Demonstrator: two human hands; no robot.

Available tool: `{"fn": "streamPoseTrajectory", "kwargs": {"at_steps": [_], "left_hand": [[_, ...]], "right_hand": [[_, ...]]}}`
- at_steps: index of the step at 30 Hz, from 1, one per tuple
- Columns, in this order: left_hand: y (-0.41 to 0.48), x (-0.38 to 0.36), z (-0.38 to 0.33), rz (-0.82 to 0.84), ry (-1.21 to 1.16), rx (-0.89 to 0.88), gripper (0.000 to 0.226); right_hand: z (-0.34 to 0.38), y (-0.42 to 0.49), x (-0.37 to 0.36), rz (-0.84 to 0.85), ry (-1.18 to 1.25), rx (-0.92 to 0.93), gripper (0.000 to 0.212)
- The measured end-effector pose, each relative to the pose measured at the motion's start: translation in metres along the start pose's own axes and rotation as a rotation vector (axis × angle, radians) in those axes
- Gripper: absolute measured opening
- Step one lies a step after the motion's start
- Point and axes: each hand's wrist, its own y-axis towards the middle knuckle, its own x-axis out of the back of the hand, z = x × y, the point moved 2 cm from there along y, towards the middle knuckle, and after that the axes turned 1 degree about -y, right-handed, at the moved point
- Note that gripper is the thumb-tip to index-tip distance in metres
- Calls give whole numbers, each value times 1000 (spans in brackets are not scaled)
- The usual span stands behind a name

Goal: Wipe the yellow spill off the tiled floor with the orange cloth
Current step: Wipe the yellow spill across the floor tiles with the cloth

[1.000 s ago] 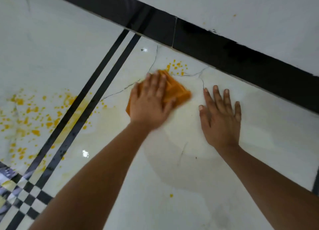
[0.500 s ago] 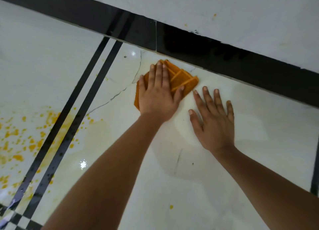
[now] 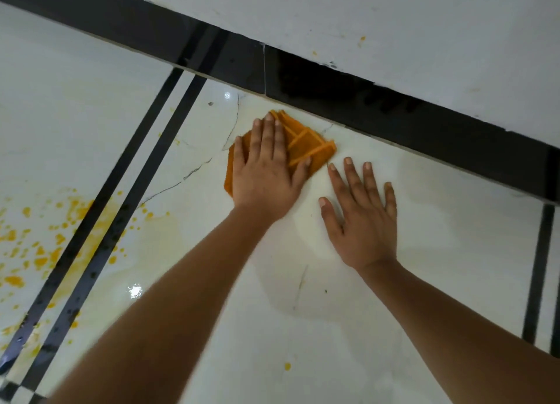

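Since a second ago the left hand (image 3: 266,173), fingers straight and pressing flat, has pushed the folded, ribbed orange cloth (image 3: 312,149) up beside the glossy black skirting (image 3: 394,112), over former yellow specks. The right hand (image 3: 363,218) stays spread flat on the shiny tiled floor (image 3: 333,328) below the skirting. The yellow spill (image 3: 45,246) speckles tiles well away from it.
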Motion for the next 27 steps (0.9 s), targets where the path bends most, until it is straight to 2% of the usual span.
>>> {"fn": "streamPoseTrajectory", "kwargs": {"at_steps": [1,2,5,6,9,10,14,15,18,19,20,22,23,24,27], "left_hand": [[-3,2,7,23,33,-80,79],[2,6,16,21,50,-88,78],[17,13,29,-39,-7,222,76],[9,11,25,-41,-10,233,76],[-34,2,18,13,43,-89,77],[-40,2,23,41,50,-132,77],[-52,3,30,-55,4,207,77],[-76,1,23,-57,5,169,77],[-146,-11,26,-4,46,-168,77],[-154,-9,39,9,57,-197,78],[-151,-7,51,-5,67,-114,79],[-146,-6,62,-64,3,272,82],[-155,-7,53,-76,-18,388,82],[-172,-11,38,-88,-26,371,81],[-247,-32,-5,64,31,-75,76]], "right_hand": [[0,0,0,-1,7,-1,60],[0,0,0,-4,14,-2,59],[0,0,0,-7,17,-8,59],[-1,0,-1,-2,12,-8,59],[0,1,1,4,6,9,60],[0,1,1,3,7,9,61],[-1,1,2,6,15,1,66],[1,-2,2,0,37,21,68],[2,-9,7,-17,118,49,68],[4,-18,10,-28,141,51,68],[5,-28,11,-37,160,50,68],[7,-48,11,-48,197,48,68],[9,-59,10,-44,213,57,68],[11,-69,8,-37,224,73,67],[9,-97,3,-22,223,96,64]]}}
